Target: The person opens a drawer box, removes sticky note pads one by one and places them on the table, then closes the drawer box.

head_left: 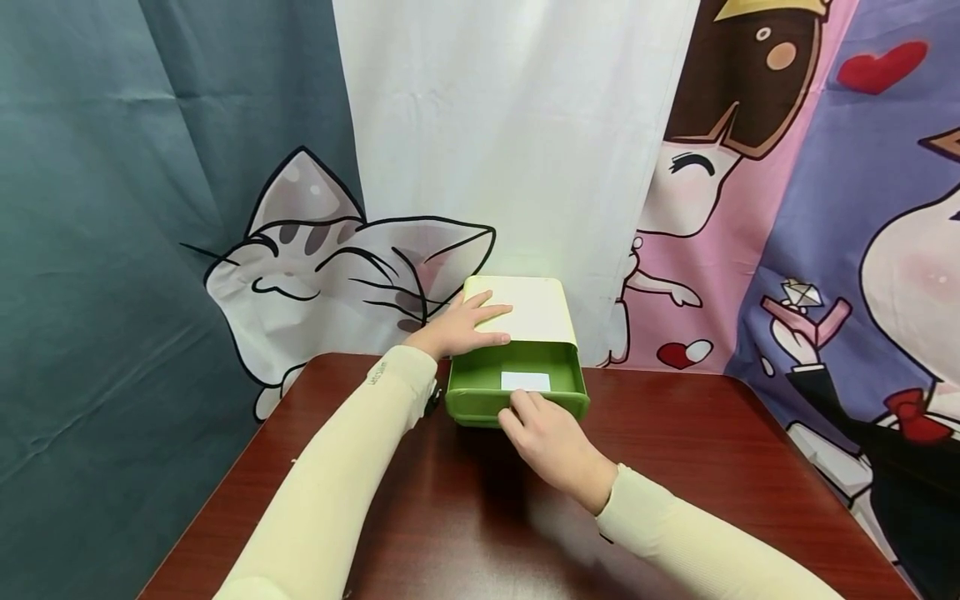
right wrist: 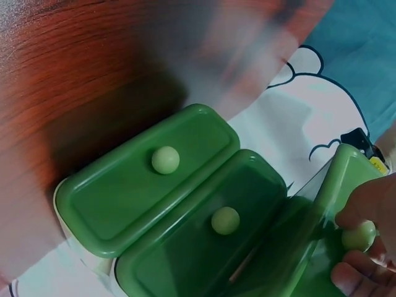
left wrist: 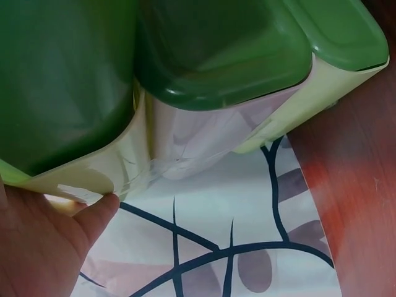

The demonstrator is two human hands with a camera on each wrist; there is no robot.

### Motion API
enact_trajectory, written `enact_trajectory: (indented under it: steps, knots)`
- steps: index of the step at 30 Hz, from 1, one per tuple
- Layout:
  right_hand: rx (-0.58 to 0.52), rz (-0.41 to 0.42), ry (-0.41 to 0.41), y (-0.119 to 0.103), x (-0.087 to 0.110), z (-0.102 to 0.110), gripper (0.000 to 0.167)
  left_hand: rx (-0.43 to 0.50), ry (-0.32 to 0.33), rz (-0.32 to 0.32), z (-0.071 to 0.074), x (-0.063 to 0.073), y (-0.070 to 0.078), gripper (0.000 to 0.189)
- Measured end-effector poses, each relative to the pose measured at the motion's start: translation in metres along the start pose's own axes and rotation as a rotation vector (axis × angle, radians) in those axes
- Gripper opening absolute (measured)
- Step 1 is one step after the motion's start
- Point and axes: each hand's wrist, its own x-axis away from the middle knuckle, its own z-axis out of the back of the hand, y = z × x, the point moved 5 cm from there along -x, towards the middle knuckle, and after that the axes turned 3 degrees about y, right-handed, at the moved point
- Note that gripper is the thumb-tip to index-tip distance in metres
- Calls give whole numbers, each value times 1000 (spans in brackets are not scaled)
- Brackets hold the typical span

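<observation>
A small drawer cabinet [head_left: 525, 312] with a pale cream shell stands at the back of the table. Its green top drawer [head_left: 472, 406] is pulled out, and a white rectangular piece [head_left: 525, 382] lies inside. On the cabinet's top and left edge rests my left hand [head_left: 461, 327], fingers spread; its thumb [left wrist: 99, 218] touches the shell's side. My right hand [head_left: 551, 442] is at the drawer's front, where its fingers pinch the round light-green knob [right wrist: 359, 236]. Below, the middle drawer [right wrist: 185, 260] and bottom drawer [right wrist: 111, 204] are closed, each with a similar knob.
The cabinet sits on a dark red wooden table [head_left: 675, 450]. Right behind it hangs a printed cloth [head_left: 525, 150] with cartoon figures. A black and yellow item [right wrist: 365, 148], perhaps on the left wrist, shows beside the top drawer in the right wrist view.
</observation>
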Motion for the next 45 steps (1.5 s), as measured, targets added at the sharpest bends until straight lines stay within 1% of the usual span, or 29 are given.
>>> enact_trajectory:
  steps: [3, 5, 6, 8, 10, 12, 15, 17, 19, 21, 23, 25, 26, 29, 32, 37, 40, 42, 45]
  knots:
    - [-5, -15, -23, 0, -1, 2, 20, 3, -1, 4, 0, 1, 0, 70]
    - [-10, -36, -40, 0, -3, 6, 3, 12, 0, 7, -1, 2, 0, 70]
    - [-16, -47, -41, 0, -5, 9, 11, 15, 2, 8, -1, 3, -1, 70]
    - [-44, -70, -43, 3, -10, 17, 31, 21, 6, 7, -1, 3, -1, 70]
    - [-102, -99, -40, 11, -16, 25, 40, 23, 8, 7, -2, 4, -2, 71]
    - [-185, -129, -31, 25, -23, 31, 37, 13, 8, 2, -2, 4, -2, 71]
    - [-312, -166, -77, 55, -35, 31, 26, 5, 4, 0, -1, 3, -3, 70]
    - [-378, -173, -161, 75, -40, 23, 23, 5, 1, 2, 0, 3, -3, 70]
    - [-432, -151, -292, 91, -42, 10, 22, 10, 0, 5, 1, 3, -4, 70]
    - [-471, -100, -425, 101, -40, -5, 23, 18, -4, 8, 1, 4, -4, 70]
    - [-512, -45, -540, 105, -36, -19, 24, 22, -10, 8, 1, 4, -5, 70]
    - [-547, -1, -614, 106, -33, -28, 25, 28, -18, 12, 1, 5, -5, 70]
    - [-563, 17, -634, 106, -32, -31, 24, 27, -19, 11, 0, 5, -5, 70]
    - [-599, 27, -663, 105, -31, -36, 23, 24, -13, 5, 0, 3, -4, 70]
    - [-562, 43, -667, 105, -32, -36, 23, 10, -1, -5, 1, 1, -3, 70]
    - [-405, 97, -691, 103, -35, -38, 30, -7, 8, -9, 4, -3, -2, 69]
    - [-333, 123, -725, 101, -36, -40, 34, -3, 11, -15, 4, -3, -1, 69]
    - [-307, 125, -749, 100, -35, -42, 37, 2, 8, -16, 3, -3, -1, 69]
    - [-302, 110, -778, 99, -34, -43, 39, 2, 1, -10, 1, -2, -1, 69]
